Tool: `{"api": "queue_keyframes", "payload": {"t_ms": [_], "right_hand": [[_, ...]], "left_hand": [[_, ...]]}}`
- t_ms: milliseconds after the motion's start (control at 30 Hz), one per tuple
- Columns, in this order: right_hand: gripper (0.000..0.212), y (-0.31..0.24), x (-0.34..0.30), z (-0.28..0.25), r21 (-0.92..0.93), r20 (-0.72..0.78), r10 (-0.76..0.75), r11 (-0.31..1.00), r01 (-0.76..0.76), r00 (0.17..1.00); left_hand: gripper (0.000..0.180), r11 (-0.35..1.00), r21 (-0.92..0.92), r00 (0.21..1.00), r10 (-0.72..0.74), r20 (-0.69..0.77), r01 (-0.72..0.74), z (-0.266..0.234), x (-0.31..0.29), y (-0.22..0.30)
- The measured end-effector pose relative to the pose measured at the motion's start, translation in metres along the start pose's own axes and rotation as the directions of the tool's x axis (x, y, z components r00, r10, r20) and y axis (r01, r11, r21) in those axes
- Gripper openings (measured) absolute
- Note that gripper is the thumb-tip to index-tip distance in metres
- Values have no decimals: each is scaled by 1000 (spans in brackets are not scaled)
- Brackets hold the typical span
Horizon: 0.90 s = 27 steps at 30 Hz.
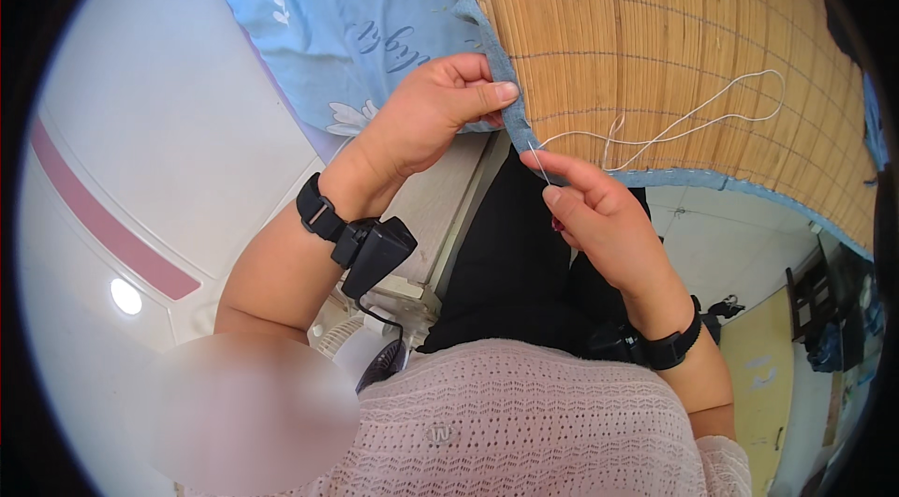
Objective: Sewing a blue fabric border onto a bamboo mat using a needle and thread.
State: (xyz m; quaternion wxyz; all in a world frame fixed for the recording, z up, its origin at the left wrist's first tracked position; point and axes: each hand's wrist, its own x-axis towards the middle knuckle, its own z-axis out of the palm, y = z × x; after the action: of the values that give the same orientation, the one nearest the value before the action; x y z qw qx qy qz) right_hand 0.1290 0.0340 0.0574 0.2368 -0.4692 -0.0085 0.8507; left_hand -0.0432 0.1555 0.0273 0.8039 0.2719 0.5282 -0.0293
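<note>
A bamboo mat (pixel 646 48) with a blue cloth edging (pixel 513 109) lies across my lap, its near left corner between my hands. My left hand (pixel 440 104) pinches the edging just above that corner, thumb on top and fingers underneath. In my right hand (pixel 599 211) a thin sewing needle (pixel 539 163) is held between thumb and forefinger, its upper end at the cloth corner. White thread (pixel 688 115) runs from near the corner and lies in a loose loop over the mat. Something dark red shows under my right fingers; I cannot make out what it is.
Blue printed bedding (pixel 346 20) lies at the upper left, beside a white panel with a pink stripe (pixel 112 216). A white fan (pixel 351 343) stands below my left forearm. Pale floor tiles (pixel 712 226) and a yellowish cabinet (pixel 763 375) show at the right.
</note>
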Motion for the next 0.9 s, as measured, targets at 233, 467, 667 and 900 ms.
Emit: {"api": "queue_keyframes", "payload": {"t_ms": [233, 467, 667, 900], "right_hand": [[30, -3, 1, 8, 123, -26, 26, 992, -23, 999], [30, -3, 4, 13, 331, -32, 73, 942, -58, 997], [27, -13, 13, 5, 413, -16, 166, 899, -145, 986], [16, -16, 35, -2, 396, -63, 210, 903, -168, 976]], "left_hand": [[18, 1000, -2, 1000, -7, -21, 7, 0, 0, 0], [17, 999, 27, 999, 20, -29, -19, 0, 0, -1], [15, 989, 139, 994, 58, -89, -45, 9, -1, 4], [18, 968, 245, 974, 99, -202, -47, 23, 0, 8]]}}
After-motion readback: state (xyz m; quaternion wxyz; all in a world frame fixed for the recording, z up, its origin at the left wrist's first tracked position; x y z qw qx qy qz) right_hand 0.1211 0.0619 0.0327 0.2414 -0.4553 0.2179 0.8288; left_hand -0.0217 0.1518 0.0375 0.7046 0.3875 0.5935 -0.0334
